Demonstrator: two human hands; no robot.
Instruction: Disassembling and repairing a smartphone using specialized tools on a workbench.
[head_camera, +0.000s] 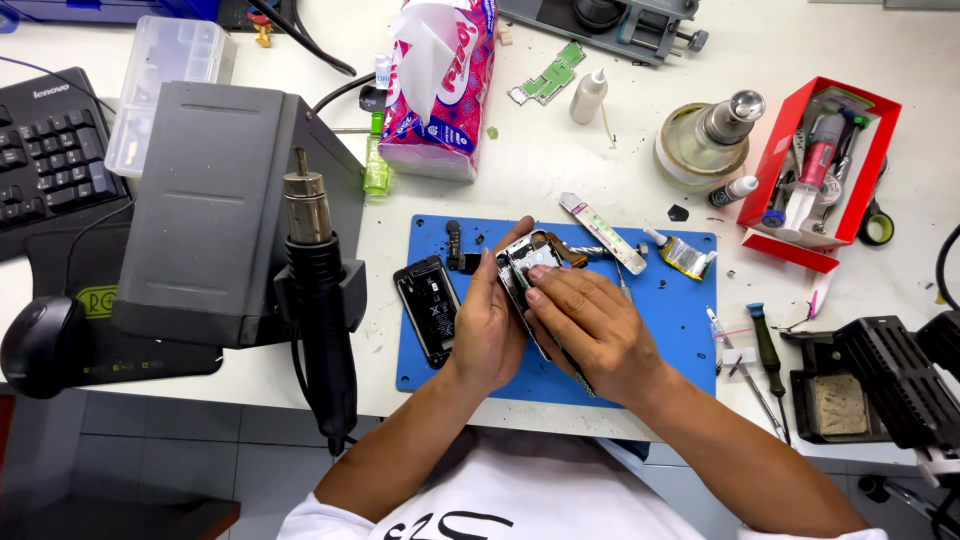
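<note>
Above the blue rectangular rubber mat (680, 330) on the bench, the left hand (487, 325) and right hand (590, 325) each close a grip on the opened silver phone frame (530, 262); a black opened phone body (428, 305) lies on the mat's left part

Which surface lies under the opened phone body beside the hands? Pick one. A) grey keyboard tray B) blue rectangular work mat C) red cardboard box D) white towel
B: the black opened phone body lies flat on the blue rectangular work mat, just to the left of the left hand, which with the right hand holds another phone part.
</note>
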